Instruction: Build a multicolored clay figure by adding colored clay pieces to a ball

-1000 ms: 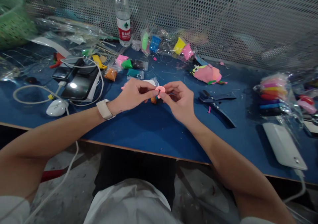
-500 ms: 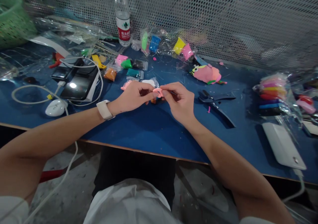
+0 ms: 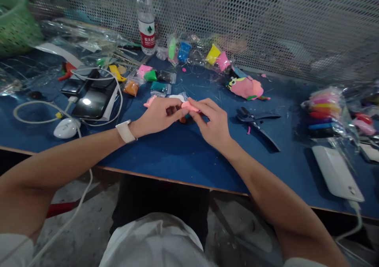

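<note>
A small piece of pink modelling clay [image 3: 189,106] is pinched between both hands above the blue table. My left hand [image 3: 158,115], with a pale band on its wrist, has thumb and fingers closed on the clay's left end. From the other side my right hand [image 3: 211,121] grips it between thumb and fingertips. Partly hidden behind my left hand lie more pink clay [image 3: 150,101] and a white lump [image 3: 177,97] in clear wrapping. A pink clay figure [image 3: 246,88] with a googly eye lies farther back on the right.
Dark-handled pliers [image 3: 257,126] lie right of my hands, near a white power bank [image 3: 337,173] and bagged coloured clay [image 3: 325,109]. On the left are a black phone [image 3: 94,100] and looped white cable [image 3: 121,105]. A water bottle [image 3: 147,34] stands by the perforated metal panel [image 3: 266,26].
The pink clay has gone from a bent, loop-like shape to a longer, flatter strip. My right fingers have shifted slightly left over it; my left hand is nearly where it was.
</note>
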Tool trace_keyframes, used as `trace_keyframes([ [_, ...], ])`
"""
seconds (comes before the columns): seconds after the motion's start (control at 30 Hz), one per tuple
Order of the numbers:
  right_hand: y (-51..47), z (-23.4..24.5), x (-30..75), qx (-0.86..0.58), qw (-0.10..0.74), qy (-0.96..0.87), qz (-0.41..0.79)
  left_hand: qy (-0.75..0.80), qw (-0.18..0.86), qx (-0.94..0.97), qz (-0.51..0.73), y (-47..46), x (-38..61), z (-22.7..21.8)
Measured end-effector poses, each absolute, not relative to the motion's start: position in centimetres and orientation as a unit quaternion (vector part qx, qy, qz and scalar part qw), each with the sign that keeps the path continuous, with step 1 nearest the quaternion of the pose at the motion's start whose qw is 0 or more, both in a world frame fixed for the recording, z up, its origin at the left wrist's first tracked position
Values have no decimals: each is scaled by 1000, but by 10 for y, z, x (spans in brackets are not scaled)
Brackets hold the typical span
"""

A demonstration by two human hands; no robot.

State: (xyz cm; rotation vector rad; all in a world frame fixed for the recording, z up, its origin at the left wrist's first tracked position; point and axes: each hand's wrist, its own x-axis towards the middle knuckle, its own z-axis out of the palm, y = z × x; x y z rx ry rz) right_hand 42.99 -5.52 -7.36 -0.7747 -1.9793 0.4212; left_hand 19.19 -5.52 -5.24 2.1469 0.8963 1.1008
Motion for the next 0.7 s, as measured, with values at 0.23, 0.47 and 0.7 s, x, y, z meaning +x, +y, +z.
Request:
trace_keyframes([
  [0.23,-56,-79,429,-347,459,-784,232,343,229,799,438,-56,188,-54],
  [0.47,-60,-75,426,-348,464,-769,270,340,156,829,415,-56,187,-54],
  [0.7,-64,-72,423,-351,464,-773,255,331,112,842,412,-55,186,-55],
])
